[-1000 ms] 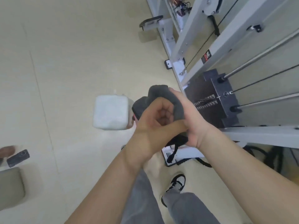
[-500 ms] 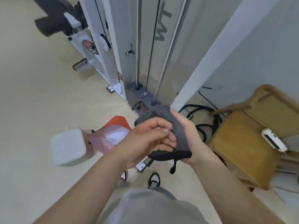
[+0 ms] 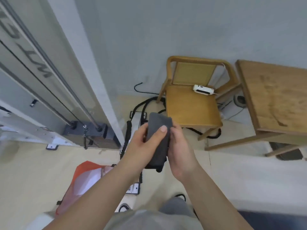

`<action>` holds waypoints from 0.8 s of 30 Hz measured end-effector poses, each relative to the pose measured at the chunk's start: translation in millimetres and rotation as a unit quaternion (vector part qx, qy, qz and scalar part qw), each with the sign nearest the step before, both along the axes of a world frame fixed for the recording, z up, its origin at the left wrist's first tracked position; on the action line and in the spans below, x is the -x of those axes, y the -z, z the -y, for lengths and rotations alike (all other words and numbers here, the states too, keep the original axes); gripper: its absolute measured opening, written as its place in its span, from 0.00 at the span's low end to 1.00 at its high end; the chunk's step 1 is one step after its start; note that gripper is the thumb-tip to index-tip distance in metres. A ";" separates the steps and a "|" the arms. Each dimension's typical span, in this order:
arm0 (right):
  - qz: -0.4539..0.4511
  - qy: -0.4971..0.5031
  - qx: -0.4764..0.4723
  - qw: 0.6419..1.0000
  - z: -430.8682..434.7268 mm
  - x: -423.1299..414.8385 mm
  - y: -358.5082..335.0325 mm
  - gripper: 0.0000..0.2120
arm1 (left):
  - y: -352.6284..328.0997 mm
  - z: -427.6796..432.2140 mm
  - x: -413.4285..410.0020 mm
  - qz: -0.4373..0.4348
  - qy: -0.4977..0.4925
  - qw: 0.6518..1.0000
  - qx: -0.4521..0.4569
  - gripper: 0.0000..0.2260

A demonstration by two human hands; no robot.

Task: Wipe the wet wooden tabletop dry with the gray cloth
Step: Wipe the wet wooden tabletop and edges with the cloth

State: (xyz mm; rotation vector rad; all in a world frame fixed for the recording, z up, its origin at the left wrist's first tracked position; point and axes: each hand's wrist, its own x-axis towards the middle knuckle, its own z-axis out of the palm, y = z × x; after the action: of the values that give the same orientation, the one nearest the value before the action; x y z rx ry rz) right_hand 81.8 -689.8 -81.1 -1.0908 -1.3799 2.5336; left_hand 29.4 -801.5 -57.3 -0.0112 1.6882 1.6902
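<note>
I hold the folded gray cloth [image 3: 158, 140] upright in front of me, above the floor. My left hand [image 3: 142, 146] grips its left side with the thumb pressed across the front. My right hand [image 3: 180, 151] clasps its right edge from behind. The wooden tabletop [image 3: 279, 95] lies at the far right, well apart from the cloth, and shows dark wet smears and streaks on its surface.
A wooden chair [image 3: 191, 105] with a white device [image 3: 203, 89] on its seat stands left of the table. A white gym machine frame [image 3: 54, 67] with a weight stack [image 3: 89, 135] fills the left. Black cables [image 3: 142, 103] and an orange bag [image 3: 83, 176] lie on the floor.
My view has swung right, bringing the chair and the wooden table into sight. Both hands have kept hold of the cloth and flattened it into a longer fold.
</note>
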 end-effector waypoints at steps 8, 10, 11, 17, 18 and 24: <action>0.001 0.107 -0.093 0.990 -143.0 -97.8 -17.1 0.12 | 1.5 -132.5 -44.0 0.156 0.172 0.969 -0.083 0.14; 0.009 0.148 -0.077 0.986 -195.5 -127.1 -15.9 0.14 | 5.1 -179.6 -60.1 0.129 0.196 0.968 -0.090 0.15; 0.011 0.155 -0.067 0.986 -220.9 -140.9 -16.9 0.14 | 6.9 -203.2 -68.3 0.119 0.215 0.964 -0.098 0.15; 0.014 0.144 -0.071 0.987 -341.5 -199.9 -28.6 0.12 | 15.9 -331.3 -122.8 0.203 0.268 0.938 -0.082 0.20; 0.016 0.143 -0.079 0.986 -354.7 -205.2 -29.9 0.11 | 16.4 -346.9 -131.0 0.229 0.266 0.934 -0.063 0.20; 0.053 0.196 -0.075 0.976 -431.4 -230.7 -20.2 0.11 | 20.2 -421.7 -137.9 0.254 0.288 0.923 -0.022 0.19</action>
State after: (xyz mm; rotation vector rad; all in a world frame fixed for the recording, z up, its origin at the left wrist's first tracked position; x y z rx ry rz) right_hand 312.5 -258.4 -60.8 -1.3315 -1.2088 2.0877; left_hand 167.2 -379.8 -77.5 0.0580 1.1149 1.1484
